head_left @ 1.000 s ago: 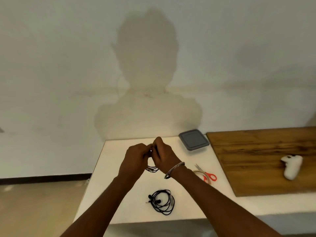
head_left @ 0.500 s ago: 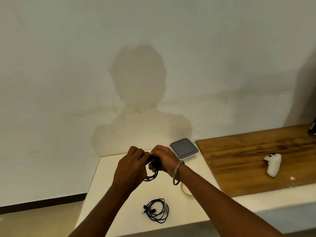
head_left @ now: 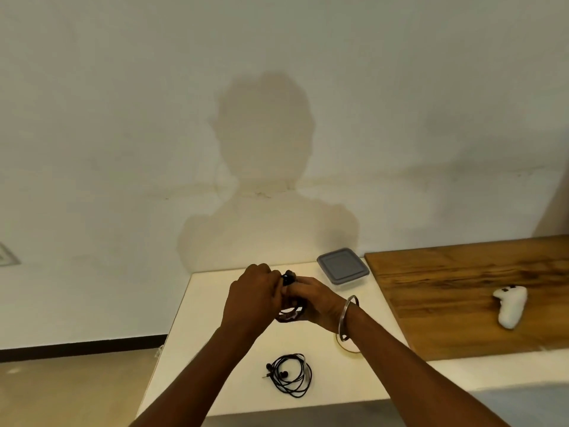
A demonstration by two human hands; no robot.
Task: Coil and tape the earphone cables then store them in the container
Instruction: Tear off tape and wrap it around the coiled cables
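Above the white table [head_left: 197, 349], my left hand [head_left: 252, 298] and my right hand [head_left: 317, 302] press together around a black earphone cable coil [head_left: 289, 314]. A loop of it hangs below the fingers and a dark bit pokes out on top. A second black earphone coil [head_left: 291, 375] lies on the table near the front edge, below my hands. The container [head_left: 342, 268], clear with a grey lid on, sits at the table's back right corner. A tape roll [head_left: 346, 346] lies partly hidden under my right wrist.
A wooden board [head_left: 462, 291] covers the surface to the right, with a white game controller [head_left: 511, 306] lying on it. The wall stands right behind the table. The floor drops away left of the table's edge.
The camera has tilted up and shifted. My hands have moved closer together and lower around the coil. The scissors seen one second ago are now hidden behind my right arm.
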